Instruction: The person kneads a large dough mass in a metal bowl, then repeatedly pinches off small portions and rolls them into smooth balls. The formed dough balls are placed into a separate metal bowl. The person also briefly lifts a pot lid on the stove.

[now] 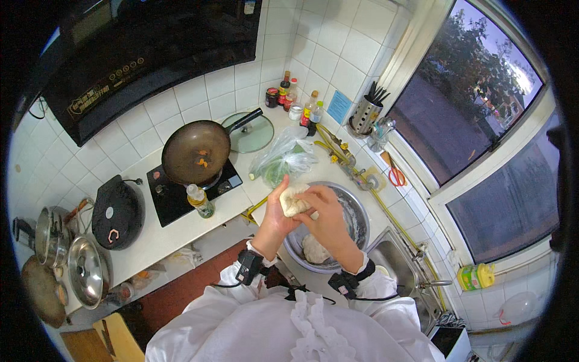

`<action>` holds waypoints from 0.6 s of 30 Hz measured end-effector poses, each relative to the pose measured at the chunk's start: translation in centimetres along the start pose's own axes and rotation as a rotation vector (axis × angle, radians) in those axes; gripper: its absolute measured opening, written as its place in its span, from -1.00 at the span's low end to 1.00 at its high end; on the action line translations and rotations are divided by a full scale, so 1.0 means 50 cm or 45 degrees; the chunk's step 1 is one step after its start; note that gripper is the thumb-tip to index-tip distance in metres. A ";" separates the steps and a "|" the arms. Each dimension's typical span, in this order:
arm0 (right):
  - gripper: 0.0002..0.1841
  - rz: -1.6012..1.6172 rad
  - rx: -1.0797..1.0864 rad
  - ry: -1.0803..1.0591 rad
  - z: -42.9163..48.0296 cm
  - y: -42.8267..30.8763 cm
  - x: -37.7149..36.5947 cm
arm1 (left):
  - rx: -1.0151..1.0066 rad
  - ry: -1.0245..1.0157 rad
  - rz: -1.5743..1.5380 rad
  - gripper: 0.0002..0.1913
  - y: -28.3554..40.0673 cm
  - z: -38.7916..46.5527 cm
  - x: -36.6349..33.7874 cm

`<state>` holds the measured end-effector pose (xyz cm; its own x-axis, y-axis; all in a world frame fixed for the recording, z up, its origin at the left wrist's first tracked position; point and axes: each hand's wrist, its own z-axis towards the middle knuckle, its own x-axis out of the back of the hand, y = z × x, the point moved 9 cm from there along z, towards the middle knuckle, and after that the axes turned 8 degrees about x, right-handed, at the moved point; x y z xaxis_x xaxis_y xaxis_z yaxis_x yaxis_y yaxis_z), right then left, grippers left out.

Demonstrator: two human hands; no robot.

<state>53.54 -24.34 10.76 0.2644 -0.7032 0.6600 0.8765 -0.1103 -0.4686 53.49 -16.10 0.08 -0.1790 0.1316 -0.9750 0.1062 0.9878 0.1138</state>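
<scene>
A piece of pale dough [293, 204] rests in the palm of my left hand [275, 217], whose thumb points up along its edge. From the right, my right hand [326, 221] pinches the dough's folded surface with bent fingers. Both hands are over the left part of a wide metal basin [362, 212], whose inner wall is smeared with white residue. A larger lump of dough [315, 249] lies in the basin below my hands. Part of the basin is hidden behind my hands and forearms.
A wok [196, 151] sits on the black cooktop [181, 206], with an oil bottle [201, 203] at its front edge. Behind the basin lies a plastic bag of greens [287, 158]. A steel sink [393, 262] is at the right. A black electric griddle [118, 212] stands left.
</scene>
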 end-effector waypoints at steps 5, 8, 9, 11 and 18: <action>-0.49 -0.091 0.156 0.122 0.008 -0.047 -0.002 | 0.187 -0.194 -0.046 -0.34 -0.010 0.005 -0.016; -0.48 -0.034 0.015 0.275 0.013 -0.051 0.027 | 0.114 -0.182 0.027 -0.37 -0.001 -0.004 -0.026; -0.48 -0.068 -0.019 0.363 0.012 -0.053 0.045 | 0.073 -0.183 0.076 -0.38 0.001 -0.008 -0.035; -0.48 -0.093 -0.028 0.391 0.016 -0.058 0.060 | 0.006 -0.275 0.159 -0.39 0.004 -0.024 -0.065; -0.57 -0.175 0.074 0.357 0.017 -0.084 0.044 | 0.029 -0.311 0.035 -0.29 -0.009 -0.033 -0.117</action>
<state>50.79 -24.83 14.70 0.0278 -0.8516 0.5235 0.9201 -0.1829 -0.3464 52.88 -17.18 6.03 0.0658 0.1317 -0.9891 0.1305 0.9816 0.1394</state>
